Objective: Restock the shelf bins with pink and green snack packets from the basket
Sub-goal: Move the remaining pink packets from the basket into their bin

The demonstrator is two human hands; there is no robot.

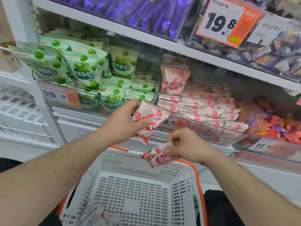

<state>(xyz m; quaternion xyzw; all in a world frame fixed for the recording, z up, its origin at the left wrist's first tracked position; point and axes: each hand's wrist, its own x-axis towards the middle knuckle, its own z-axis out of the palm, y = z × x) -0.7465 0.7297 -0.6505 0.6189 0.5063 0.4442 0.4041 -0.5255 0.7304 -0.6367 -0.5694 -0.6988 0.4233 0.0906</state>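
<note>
The left hand (123,123) has its fingers and thumb clamped around a pink packet (149,118), holding it upright just in front of the clear front lip of the pink bin (211,132). The packet shows a big "心" character under the thumb, with red fruit printed around it. Lower and to the right, the right hand (187,145) pinches a second pink packet (157,156) by its top edge, fingers curled on it; "50%" in green is readable on that one. It hangs right above the far rim of the white basket (130,160), which has orange trim and a few packets left in its near corner, their print too blurry to read.

Up and left of the left fingers sits the green bin (53,101), stacked with green packets (84,70) reading "果滋果心", plus a price tag (59,96) saying "19.8". Beyond the left-hand packet, the pink bin holds flat rows of pink packets with one standing at the back, and open room above the rows. Higher up right, a big orange-edged tag (226,22) also reads "19.8", and low on the right a tag (262,146) looks like "11.8".
</note>
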